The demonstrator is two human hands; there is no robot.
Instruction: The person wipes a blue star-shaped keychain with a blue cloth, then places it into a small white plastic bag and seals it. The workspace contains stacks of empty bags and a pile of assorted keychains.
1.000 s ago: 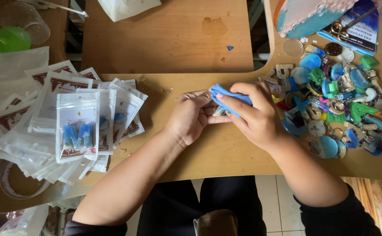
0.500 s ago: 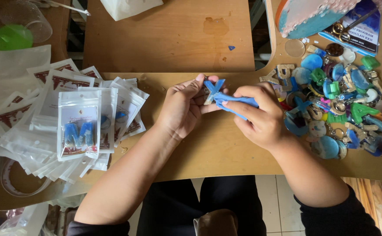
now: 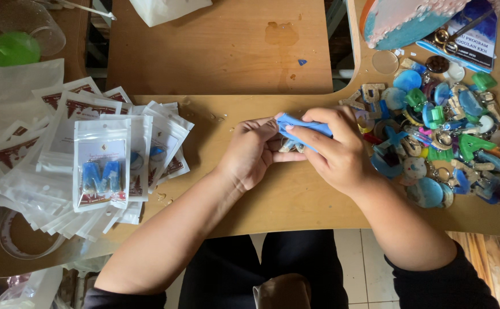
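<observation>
Holding a blue keychain piece (image 3: 304, 127) over the middle of the worktop (image 3: 250, 194), the right hand (image 3: 341, 151) has its fingers closed around it while the left hand (image 3: 253, 151) pinches at its near end. A fan of filled clear pouches (image 3: 104, 166) lies to the left, and by my judgement much is left, since a big heap of loose keychains (image 3: 444, 143) waits on the right.

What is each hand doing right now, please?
Left hand: fingers closed on the blue keychain piece.
Right hand: fingers closed on the same blue keychain piece from above.
</observation>
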